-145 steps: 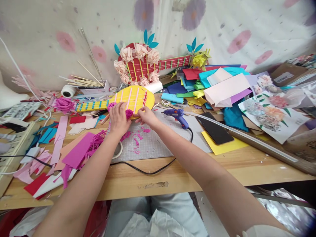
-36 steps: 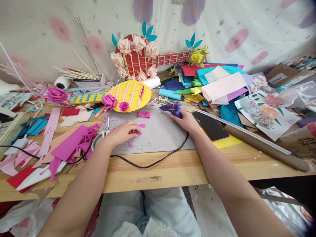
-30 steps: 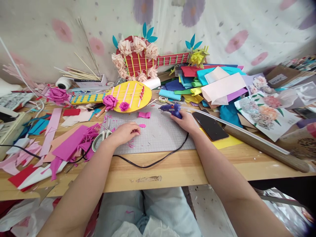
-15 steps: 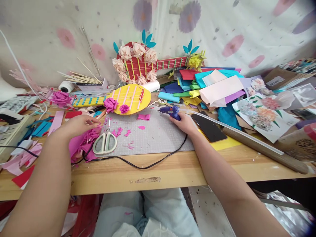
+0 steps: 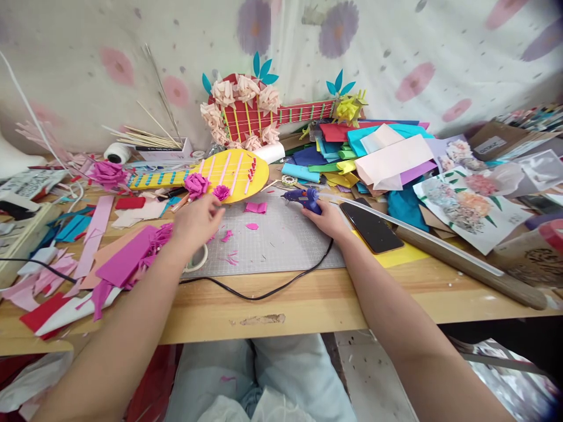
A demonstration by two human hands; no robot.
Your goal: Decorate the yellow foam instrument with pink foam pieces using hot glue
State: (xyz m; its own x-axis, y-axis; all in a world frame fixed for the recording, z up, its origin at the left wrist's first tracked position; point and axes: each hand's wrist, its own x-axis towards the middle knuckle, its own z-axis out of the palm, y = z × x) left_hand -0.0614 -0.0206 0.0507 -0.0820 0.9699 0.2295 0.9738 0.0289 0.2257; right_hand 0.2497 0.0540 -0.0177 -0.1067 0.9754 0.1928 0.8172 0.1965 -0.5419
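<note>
My right hand [image 5: 328, 218] is wrapped round the handle of a blue hot glue gun [image 5: 303, 198], whose nozzle points left over the grey cutting mat [image 5: 281, 252]. My left hand [image 5: 199, 221] hovers just below a small magenta paper flower [image 5: 221, 192], fingers loosely bent and apart, with nothing visible in them. That flower and a larger magenta one [image 5: 196, 186] sit on a yellow paper guitar [image 5: 235, 170] with pink strips. Beneath my left hand, scissors [image 5: 197, 258] are mostly hidden. Magenta paper scraps [image 5: 255, 207] are scattered on the mat.
A black cord [image 5: 246, 298] loops along the table's front. Right of the mat lie a phone [image 5: 372, 227] and a long roll [image 5: 466, 264]. Behind stand a red paper guitar [image 5: 285, 114] and stacked coloured paper [image 5: 396, 158]. Magenta paper strips [image 5: 127, 258] pile up at left.
My left hand has moved right, from above the magenta strips to just below the flowers on the yellow guitar, now covering much of the scissors. My right hand and the glue gun have stayed put.
</note>
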